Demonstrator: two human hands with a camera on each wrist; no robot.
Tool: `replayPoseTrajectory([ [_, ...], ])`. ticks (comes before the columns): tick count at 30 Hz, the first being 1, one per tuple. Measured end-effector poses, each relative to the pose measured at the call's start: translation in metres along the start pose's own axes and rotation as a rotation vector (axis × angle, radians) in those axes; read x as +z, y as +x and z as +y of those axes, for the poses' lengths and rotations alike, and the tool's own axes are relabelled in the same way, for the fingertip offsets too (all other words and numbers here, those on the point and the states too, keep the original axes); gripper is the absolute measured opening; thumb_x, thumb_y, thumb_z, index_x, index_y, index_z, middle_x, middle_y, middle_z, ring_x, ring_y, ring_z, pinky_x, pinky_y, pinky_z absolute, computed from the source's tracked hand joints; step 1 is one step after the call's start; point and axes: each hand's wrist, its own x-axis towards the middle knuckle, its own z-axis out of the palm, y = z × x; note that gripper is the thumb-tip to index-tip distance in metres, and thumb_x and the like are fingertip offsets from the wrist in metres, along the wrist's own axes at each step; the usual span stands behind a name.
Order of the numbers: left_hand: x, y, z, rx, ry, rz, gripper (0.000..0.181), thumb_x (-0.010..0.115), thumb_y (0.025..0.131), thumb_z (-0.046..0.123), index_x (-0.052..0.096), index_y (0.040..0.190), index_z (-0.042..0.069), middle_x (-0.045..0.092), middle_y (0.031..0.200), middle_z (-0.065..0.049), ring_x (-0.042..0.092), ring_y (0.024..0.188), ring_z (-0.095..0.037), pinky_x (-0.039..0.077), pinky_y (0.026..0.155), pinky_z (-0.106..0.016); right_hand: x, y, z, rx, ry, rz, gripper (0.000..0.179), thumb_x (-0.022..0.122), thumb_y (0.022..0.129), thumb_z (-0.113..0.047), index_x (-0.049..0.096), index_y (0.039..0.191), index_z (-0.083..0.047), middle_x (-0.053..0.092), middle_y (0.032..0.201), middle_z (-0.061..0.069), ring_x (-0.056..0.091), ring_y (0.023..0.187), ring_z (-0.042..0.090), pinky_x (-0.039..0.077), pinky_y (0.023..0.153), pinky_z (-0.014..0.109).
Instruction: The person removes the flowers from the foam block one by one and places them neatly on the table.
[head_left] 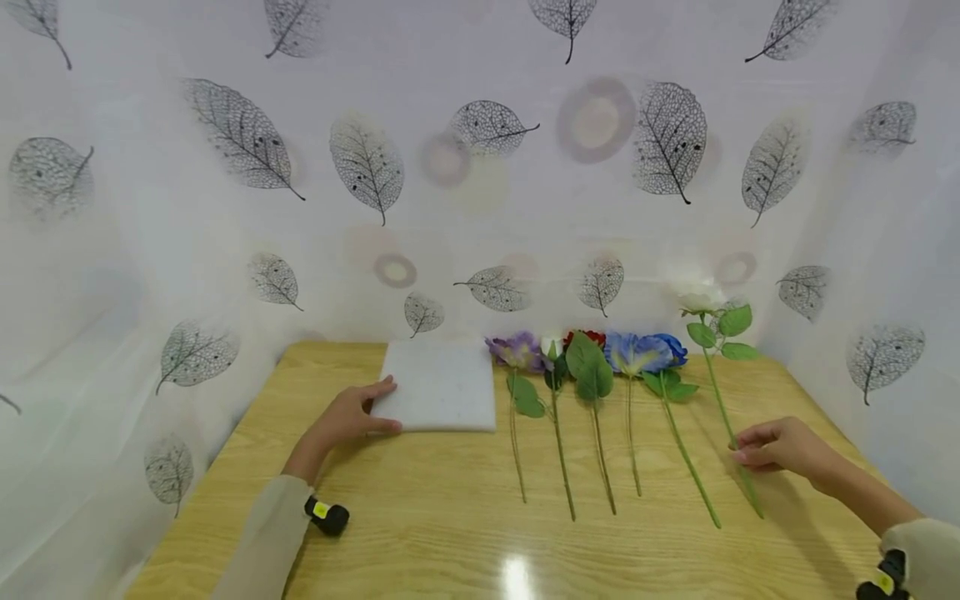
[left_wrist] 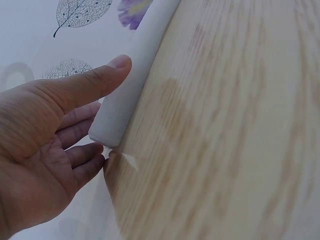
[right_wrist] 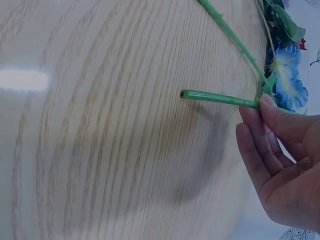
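Note:
At the back of the wooden table (head_left: 420,517) lies a flat white foam-like block (head_left: 442,387). My left hand (head_left: 352,417) holds its front left corner, with the thumb along the front edge (left_wrist: 132,90) and the other fingers around the left side. On the right, my right hand (head_left: 783,450) pinches the green stem of an artificial white rose (head_left: 697,297) between thumb and fingers. The rose tilts with its bloom up and away, and its lower stem end (right_wrist: 210,96) shows beyond the fingertips.
Between the hands lie several artificial flowers in a row, stems towards me: a purple one (head_left: 517,352), a white bud (head_left: 552,346), a red one (head_left: 587,337), a light blue one (head_left: 633,354) and a darker blue one (head_left: 675,350). A leaf-patterned curtain (head_left: 420,217) surrounds the table.

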Motion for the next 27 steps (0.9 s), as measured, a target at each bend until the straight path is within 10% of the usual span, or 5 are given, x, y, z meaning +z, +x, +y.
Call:
replayPoseTrajectory([
  [27,0.000,0.003,-0.002,0.001,-0.011,-0.007,0.090,0.087,0.081,0.036,0.044,0.152,0.002,0.035,0.162,-0.014,0.028,0.153,-0.039,0.026,0.124,-0.054,-0.017,-0.006,0.025,0.060,-0.018,-0.054,0.053,0.071,0.096,-0.011,0.052,0.122,0.031,0.077,0.103,0.017,0.075,0.078,0.012,0.064,0.071,0.033],
])
